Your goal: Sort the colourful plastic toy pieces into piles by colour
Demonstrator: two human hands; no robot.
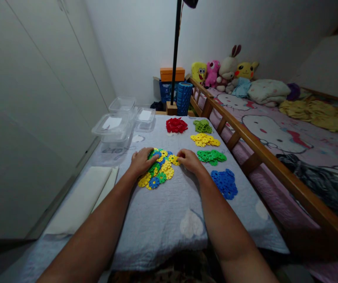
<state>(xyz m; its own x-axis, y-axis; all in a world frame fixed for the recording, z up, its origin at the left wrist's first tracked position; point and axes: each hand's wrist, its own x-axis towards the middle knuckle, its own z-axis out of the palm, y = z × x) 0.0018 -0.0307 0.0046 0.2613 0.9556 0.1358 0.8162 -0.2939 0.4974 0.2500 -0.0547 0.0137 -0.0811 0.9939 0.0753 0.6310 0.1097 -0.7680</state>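
Note:
A mixed heap of yellow, green and blue snowflake pieces (160,171) lies in the middle of a grey cloth-covered table (163,220). My left hand (142,160) rests on the heap's left side, fingers curled over the pieces. My right hand (188,159) touches the heap's right edge with fingers pinched on a yellow piece. Sorted piles lie to the right: red (176,125), light green (202,126), yellow (204,140), dark green (212,156) and blue (225,182).
Clear plastic containers (118,125) stand at the table's back left. A folded white cloth (82,198) lies on the left. A black pole (175,55) rises behind. A wooden bed rail (263,157) runs along the right, with plush toys (225,72) on the bed.

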